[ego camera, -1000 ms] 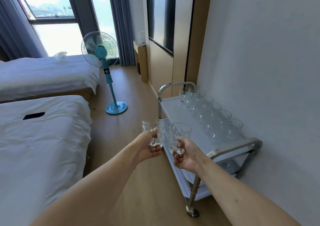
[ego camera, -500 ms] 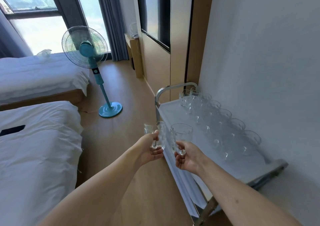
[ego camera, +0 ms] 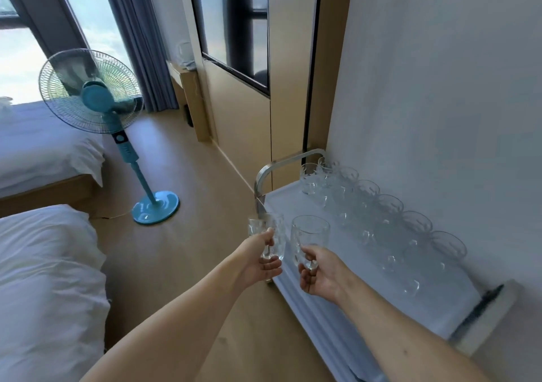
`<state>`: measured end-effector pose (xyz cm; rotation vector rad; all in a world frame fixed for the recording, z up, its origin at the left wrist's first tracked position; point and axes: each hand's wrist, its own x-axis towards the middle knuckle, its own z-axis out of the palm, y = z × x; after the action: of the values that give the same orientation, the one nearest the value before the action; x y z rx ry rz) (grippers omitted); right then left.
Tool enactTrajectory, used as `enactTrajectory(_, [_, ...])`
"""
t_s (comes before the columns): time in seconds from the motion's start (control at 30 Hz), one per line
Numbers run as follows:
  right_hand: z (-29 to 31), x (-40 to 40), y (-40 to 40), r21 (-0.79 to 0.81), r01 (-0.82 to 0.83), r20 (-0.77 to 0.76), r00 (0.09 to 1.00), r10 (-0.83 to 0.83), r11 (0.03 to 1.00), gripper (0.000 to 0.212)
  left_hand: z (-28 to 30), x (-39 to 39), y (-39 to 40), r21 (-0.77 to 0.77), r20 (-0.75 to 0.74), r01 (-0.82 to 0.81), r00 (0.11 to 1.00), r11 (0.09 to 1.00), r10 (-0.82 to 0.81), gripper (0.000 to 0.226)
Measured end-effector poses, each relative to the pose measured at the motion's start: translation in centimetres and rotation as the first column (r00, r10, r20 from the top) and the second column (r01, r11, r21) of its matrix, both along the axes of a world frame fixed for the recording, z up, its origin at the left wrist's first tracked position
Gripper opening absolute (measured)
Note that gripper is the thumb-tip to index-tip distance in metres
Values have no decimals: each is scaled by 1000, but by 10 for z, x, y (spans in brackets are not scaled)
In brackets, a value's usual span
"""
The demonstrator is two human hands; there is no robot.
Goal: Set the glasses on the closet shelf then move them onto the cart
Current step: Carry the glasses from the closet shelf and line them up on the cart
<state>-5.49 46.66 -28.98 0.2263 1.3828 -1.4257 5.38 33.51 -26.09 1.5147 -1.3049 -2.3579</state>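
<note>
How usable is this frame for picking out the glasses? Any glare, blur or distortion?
Head view: the window is blown out white; wide-angle bending curves the wall and cart; the near cart handle is motion-smeared; the clear glasses on the cart fade into the white top, while the held glasses stay readable in left hand and right hand.

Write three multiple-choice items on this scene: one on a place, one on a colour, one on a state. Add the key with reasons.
1. Where do the glasses on the cart stand?
A. along its wall side
B. along its room-side edge
C. on its lower tier

2. What colour is the standing fan?
A. white
B. teal
C. black

3. What does the right hand hold?
A. nothing
B. a cloth
C. a clear glass

Key: 1 A, the row of glasses lines the wall; 2 B, its motor, pole and base are teal; 3 C, fingers grip the glass low, as the left hand grips another glass.
</note>
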Motion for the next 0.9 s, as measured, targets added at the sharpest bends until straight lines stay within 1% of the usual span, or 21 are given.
enactTrajectory(0.1, [0, 9, -25, -5, 65, 15, 998, -65, 998, 15, -3, 1, -35, 16, -2, 57, 998, 998, -57, 37])
enactTrajectory(0.2, [-3, 16, -52, 0, 116, 8, 993, -116, 993, 18, -7, 0, -69, -13, -7, 127, 992, 992, -127, 38])
enactTrajectory(0.53, [-12, 32, -102, 17, 271, 34, 962, -271, 963, 24, -22, -13, -144, -19, 26, 277, 961, 961, -276, 36])
enactTrajectory(0.7, [-18, 11, -118, 50, 319, 31, 947, -321, 946, 24, -31, -38, -167, 5, 39, 295, 955, 955, -295, 36])
enactTrajectory(0.9, [-38, -36, -142, 72, 321, 6, 947, -322, 945, 25, -50, -84, -191, 0, 66, 325, 944, 946, -324, 37])
